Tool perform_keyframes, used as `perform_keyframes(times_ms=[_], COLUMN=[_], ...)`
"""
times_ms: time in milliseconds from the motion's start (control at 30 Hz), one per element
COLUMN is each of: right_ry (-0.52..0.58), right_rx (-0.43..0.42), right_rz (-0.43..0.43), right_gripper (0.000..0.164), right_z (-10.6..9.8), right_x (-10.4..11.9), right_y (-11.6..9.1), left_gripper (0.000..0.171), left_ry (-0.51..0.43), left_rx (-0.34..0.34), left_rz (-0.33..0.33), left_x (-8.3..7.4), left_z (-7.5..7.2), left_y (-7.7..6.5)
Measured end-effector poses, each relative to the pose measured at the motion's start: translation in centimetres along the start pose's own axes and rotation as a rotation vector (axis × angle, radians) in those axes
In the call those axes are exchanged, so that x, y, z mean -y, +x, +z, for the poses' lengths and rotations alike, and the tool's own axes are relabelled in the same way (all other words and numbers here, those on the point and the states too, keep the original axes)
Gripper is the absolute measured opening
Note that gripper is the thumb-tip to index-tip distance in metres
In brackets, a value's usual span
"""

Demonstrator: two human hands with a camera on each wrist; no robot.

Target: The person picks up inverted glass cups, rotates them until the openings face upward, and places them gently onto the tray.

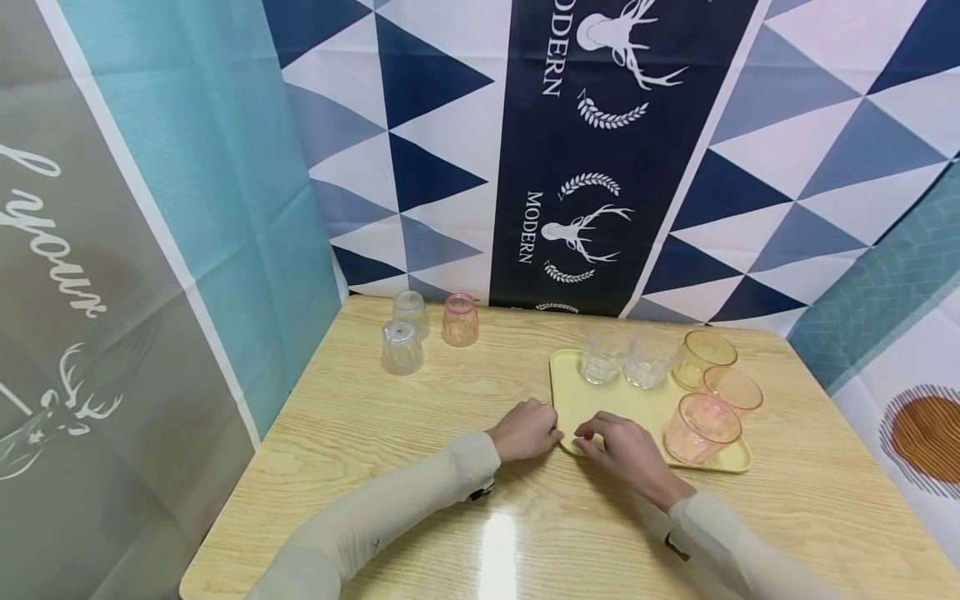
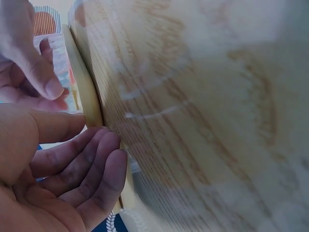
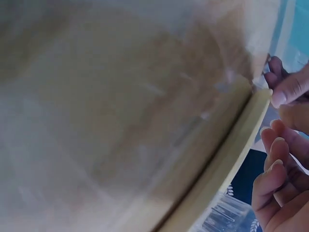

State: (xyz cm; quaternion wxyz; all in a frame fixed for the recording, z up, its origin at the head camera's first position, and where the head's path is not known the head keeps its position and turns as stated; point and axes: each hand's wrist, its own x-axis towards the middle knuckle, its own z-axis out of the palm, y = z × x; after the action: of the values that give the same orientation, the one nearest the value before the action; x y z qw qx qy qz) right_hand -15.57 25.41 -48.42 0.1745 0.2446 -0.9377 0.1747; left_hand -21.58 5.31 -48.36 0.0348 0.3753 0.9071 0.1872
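Observation:
A yellow tray point(image 1: 592, 404) lies on the wooden table, its front left corner between my two hands. With thumb and fingers, my left hand point(image 1: 525, 432) pinches the rim at that corner. My right hand point(image 1: 626, 454) hovers over the front edge, fingers loosely bent and holding nothing. Toward the tray's back stand a clear glass point(image 1: 600, 369), a second clear glass point(image 1: 645, 372) and a yellow glass point(image 1: 693, 372). At its right side are a pink glass point(image 1: 693, 442) and another pink glass point(image 1: 742, 390), all with their mouths up.
At the table's back left, a pink glass point(image 1: 461, 323), a clear glass point(image 1: 402, 354) and another clear glass point(image 1: 411, 307) stand upside down. Patterned cloth point(image 1: 442, 150) hangs behind the table, and a teal and grey curtain point(image 1: 225, 167) borders its left side.

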Motion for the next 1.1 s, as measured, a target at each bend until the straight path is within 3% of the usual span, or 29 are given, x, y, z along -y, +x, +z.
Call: perform_keyframes(times_ms=[767, 933, 1100], right_ry=[-0.017, -0.004, 0.008], right_rx=[0.065, 0.105, 0.124], right_rz=[-0.014, 0.008, 0.020], right_gripper=[0.010, 0.010, 0.010], right_z=[0.4, 0.1, -0.1], right_x=[0.8, 1.0, 1.0], right_y=[-0.7, -0.4, -0.3], left_gripper=[0.039, 0.028, 0.018], left_ry=[-0.010, -0.030, -0.016], left_rx=[0.001, -0.009, -0.064], left_rz=[0.012, 0.008, -0.023], left_x=[0.8, 1.9, 3.5], left_z=[-0.2, -1.4, -3.5], left_y=[-0.3, -0.8, -1.3])
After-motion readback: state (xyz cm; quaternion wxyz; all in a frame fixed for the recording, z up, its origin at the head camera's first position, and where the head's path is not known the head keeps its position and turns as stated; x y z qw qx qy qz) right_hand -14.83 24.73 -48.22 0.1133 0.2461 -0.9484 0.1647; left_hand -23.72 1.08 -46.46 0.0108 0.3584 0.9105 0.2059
